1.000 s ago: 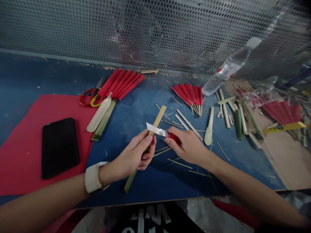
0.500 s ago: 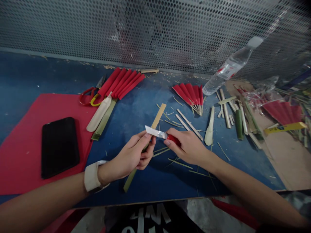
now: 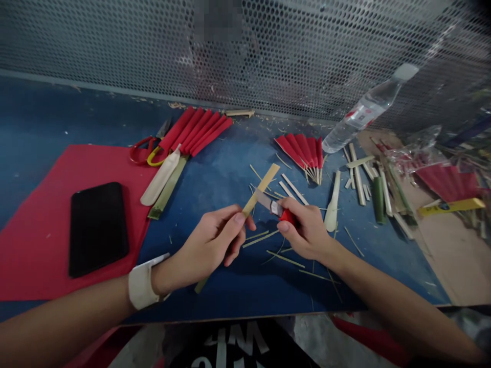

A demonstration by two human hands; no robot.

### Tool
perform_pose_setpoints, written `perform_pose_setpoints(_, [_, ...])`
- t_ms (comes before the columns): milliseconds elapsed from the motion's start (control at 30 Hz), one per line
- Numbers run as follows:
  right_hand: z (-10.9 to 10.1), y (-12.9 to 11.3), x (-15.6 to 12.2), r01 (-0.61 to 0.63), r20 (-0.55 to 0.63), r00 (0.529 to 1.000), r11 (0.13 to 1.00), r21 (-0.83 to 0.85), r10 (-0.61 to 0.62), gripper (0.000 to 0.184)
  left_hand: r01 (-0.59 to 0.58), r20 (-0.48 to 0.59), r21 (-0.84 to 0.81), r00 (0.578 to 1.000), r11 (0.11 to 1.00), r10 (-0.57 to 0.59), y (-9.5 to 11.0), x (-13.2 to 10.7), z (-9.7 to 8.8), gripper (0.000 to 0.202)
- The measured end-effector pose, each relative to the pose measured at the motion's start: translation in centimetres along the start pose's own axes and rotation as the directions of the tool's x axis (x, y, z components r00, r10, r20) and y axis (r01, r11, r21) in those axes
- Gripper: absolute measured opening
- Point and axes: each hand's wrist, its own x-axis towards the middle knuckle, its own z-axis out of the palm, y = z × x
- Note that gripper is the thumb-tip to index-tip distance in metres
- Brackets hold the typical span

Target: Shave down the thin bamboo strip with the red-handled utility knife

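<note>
Bamboo is being worked near the front edge of the blue tabletop [image 3: 230,158]: a long bamboo strip [image 3: 261,188] is gripped by the closed left hand [image 3: 213,245], its far end slanting up and away. A red-handled knife [image 3: 276,209] is clasped in the right hand [image 3: 307,232], the blade laid beside the strip. A black phone [image 3: 97,227] lies on a red mat [image 3: 42,204] toward the left edge.
</note>
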Motion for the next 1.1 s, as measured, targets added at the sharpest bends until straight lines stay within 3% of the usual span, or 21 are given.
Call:
perform_pose_setpoints(200, [0.0,0.5,-0.1,-0.053,-0.015,0.998,0.998,0.017,0.053,0.024,-0.055,-0.041,0.110,0.997,0.992,0.060,0.5,-0.2,0.1,0.030])
perform_pose_setpoints(700, [-0.1,0.5,-0.1,-0.110,-0.002,0.994,0.993,0.044,0.110,0.025,-0.042,-0.067,0.105,0.997,0.994,0.050,0.4,-0.3,0.1,0.031])
perform_pose_setpoints(833, [0.3,0.3,0.0,-0.184,-0.062,0.976,0.946,0.267,0.207,0.031,-0.036,-0.064,0.119,0.997,0.992,0.044,0.4,-0.2,0.1,0.032])
perform_pose_setpoints(933, [-0.1,-0.9,-0.4,-0.150,-0.047,0.976,0.816,0.558,0.212,0.047,-0.029,-0.070,0.148,0.997,0.989,0.039,0.5,-0.3,0.0,0.033])
perform_pose_setpoints(1000, [-1.2,-2.7,-1.7,-0.115,0.010,0.990,0.763,0.636,0.141,0.054,-0.035,-0.070,0.165,0.996,0.986,0.047,0.4,-0.3,-0.1,0.033])
perform_pose_setpoints(1100, [-4.0,-6.5,-5.6,-0.072,0.120,0.993,0.908,0.413,0.024,0.061,-0.037,-0.078,0.165,0.996,0.986,0.051,0.1,-0.4,-0.2,0.034])
